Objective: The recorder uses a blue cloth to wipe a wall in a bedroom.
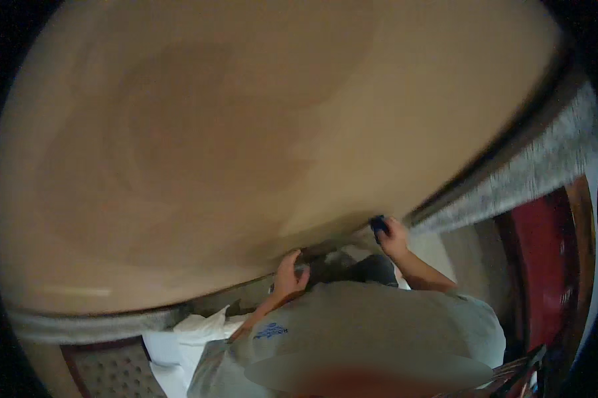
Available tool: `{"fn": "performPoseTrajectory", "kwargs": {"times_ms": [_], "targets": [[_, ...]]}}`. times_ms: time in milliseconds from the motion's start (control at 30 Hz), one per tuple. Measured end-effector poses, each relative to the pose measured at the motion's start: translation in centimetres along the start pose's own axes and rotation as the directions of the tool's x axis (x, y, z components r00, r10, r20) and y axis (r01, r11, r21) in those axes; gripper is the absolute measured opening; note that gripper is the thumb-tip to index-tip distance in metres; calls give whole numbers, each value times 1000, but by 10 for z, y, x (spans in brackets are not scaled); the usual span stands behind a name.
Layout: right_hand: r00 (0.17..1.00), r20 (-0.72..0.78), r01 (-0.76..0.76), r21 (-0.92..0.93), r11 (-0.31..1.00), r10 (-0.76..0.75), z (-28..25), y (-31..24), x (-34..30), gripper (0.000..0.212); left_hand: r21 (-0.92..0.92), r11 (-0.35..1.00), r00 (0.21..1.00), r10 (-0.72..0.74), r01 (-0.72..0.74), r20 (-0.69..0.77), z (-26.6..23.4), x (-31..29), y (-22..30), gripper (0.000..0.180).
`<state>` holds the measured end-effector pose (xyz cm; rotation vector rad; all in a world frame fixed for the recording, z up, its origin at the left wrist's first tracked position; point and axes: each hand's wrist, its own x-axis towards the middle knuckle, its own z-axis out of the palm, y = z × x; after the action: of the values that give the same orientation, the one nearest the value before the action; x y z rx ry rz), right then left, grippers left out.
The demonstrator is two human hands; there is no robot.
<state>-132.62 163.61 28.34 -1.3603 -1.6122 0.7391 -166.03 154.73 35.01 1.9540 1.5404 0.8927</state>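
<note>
The small dark blue object sits in my right hand, pressed against the lower edge of the large tan surface that fills most of the view. The right hand is clenched around it, fingers wrapped over the top; I cannot tell what kind of object it is, because the picture is blurred.

My left hand is lower and to the left, fingers curled over the same lower edge of the tan surface. It grasps that edge; I cannot tell whether anything else is in it.

Between the two hands, just below the edge, lies a dark shadowed gap whose contents cannot be made out.

My grey shirt blocks the lower centre of the view. White cloth lies bunched at lower left, beside a brown patterned panel. A grey speckled band runs along the right edge of the tan surface, with a dark strip between them. A red panel in a wooden frame stands at far right.
</note>
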Motion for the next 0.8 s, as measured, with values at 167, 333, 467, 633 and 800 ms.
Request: {"fn": "performPoseTrajectory", "kwargs": {"times_ms": [167,333,467,633,800], "targets": [[851,-98,-437,413,799,515,117,-12,-73,29,-17,995,973,100,-99,208,-37,-42,-33,50],[920,-66,-261,633,729,386,172,3,-122,16,-103,982,954,181,-160,239,13,-92,-113,49],[999,-43,5,327,945,10,208,31,-147,20,-278,958,993,91,-69,69,81,-106,-169,56],[967,-43,251,302,920,-250,231,3,-194,19,-430,902,981,-120,43,-154,92,-172,-161,63],[975,40,159,555,816,-217,225,-49,-197,14,-260,951,982,136,-167,-130,53,-158,-146,49]]}}
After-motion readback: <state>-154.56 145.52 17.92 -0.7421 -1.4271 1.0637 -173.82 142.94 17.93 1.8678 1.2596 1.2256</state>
